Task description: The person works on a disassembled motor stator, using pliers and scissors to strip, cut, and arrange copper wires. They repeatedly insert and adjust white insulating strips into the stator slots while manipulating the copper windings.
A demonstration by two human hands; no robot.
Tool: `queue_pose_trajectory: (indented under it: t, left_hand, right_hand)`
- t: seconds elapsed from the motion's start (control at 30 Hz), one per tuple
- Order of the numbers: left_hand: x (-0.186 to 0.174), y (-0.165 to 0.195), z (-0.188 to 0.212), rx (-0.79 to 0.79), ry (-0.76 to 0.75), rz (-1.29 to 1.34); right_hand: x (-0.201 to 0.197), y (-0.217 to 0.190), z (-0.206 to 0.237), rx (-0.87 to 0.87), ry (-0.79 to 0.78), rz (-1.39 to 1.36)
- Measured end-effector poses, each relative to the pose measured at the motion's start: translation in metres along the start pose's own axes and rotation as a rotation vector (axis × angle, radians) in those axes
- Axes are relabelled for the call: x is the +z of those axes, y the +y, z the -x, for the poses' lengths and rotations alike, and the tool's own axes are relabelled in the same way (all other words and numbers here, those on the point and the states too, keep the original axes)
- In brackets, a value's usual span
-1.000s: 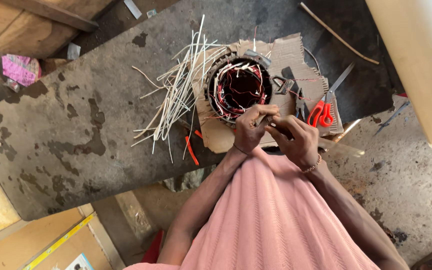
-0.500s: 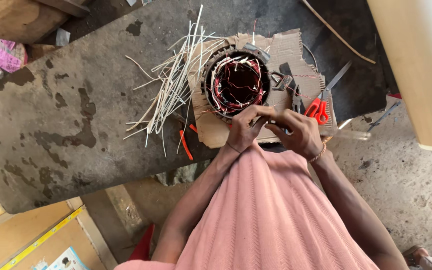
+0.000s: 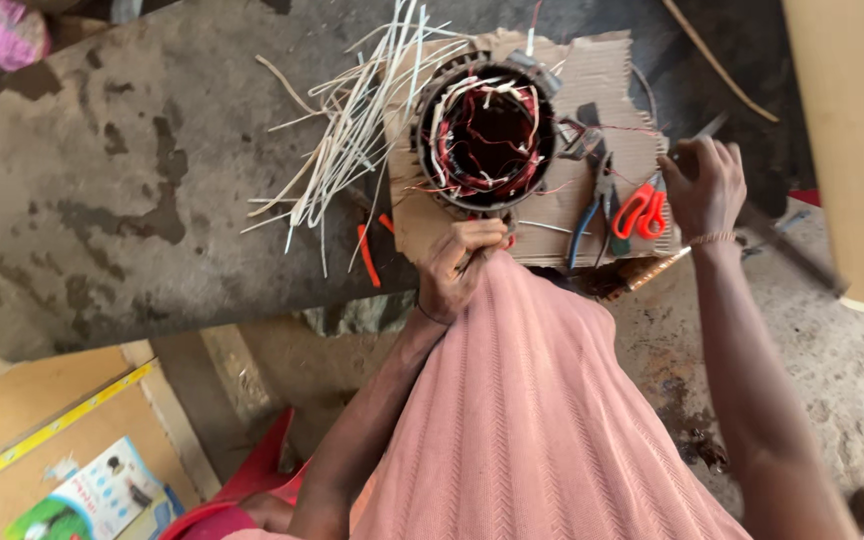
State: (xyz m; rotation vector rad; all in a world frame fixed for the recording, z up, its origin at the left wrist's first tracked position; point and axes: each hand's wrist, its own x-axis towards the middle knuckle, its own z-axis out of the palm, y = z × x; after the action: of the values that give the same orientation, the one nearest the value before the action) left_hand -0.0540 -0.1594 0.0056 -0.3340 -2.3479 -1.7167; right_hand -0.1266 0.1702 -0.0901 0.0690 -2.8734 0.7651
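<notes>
Beside left hand: motor stator.

A worn, dark grey workbench with patchy stains fills the upper left. Below it lies rough concrete floor, lit by daylight. A pale wooden post stands at right; a yellow-edged board lies lower left

The left hand is held close before the body, its fingers curled into a pinched grip. The right hand is stretched out to the side, fingers curled, arm extended.
</notes>
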Motion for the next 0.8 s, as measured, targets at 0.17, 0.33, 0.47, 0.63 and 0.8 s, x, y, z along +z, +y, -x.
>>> queue_pose_trajectory:
  t: [0.17,0.33,0.47,0.63,0.8]
  left_hand:
    - [-0.007,0.001,0.036,-0.155,-0.095,-0.076]
    - [0.035,-0.030,0.049,-0.186,-0.546,-0.251]
    - [0.093,-0.070,0.040,0.107,-0.552,-0.608]
    - [0.140,-0.103,0.025,-0.027,-0.685,-0.923]
    - [0.142,-0.104,0.012,0.093,-0.646,-0.865]
  right_hand:
    - [0.015,-0.002,-0.043,-0.250,-0.048,0.066]
    - [0.014,-0.003,-0.027,-0.002,0.243,-0.201]
    - [0.010,0.005,0.019,0.460,0.574,-0.686]
    - [0.005,-0.006,0.109,0.700,0.369,-0.777]
    - [0.008,-0.020,0.161,0.846,0.296,-0.796]
